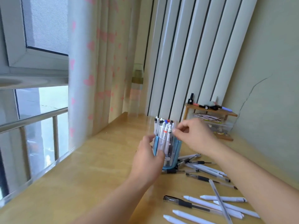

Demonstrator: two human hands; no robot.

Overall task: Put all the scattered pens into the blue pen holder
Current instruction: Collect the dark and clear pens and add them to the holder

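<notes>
Two bare forearms reach forward from the bottom edge over a pale wooden bench (80,175). Loose pens (210,206) lie scattered on the bench at lower right, white-capped ones nearest, clear ones with black grips beyond them, some crossing one another. More of them lie just beside the base of the blue holder (175,152) on its right.

That holder stands upright near the middle of the bench, already packed with upright pens (163,131) whose tops rise above its rim. The left hand (145,160) wraps around the holder's near left side, fingers curled against its wall. The right hand (195,135) hovers at the holder's upper right, thumb and forefinger pinched together at the top of one standing pen; the picture is blurred here, so whether they actually grip it cannot be told.

Behind, at the bench's right end, a small wooden shelf (210,110) carries small dark bottles and papers. A curtain (97,70) printed with pink hearts hangs at left, next to a window (32,38) with a metal rail. White vertical panels cover the wall behind.
</notes>
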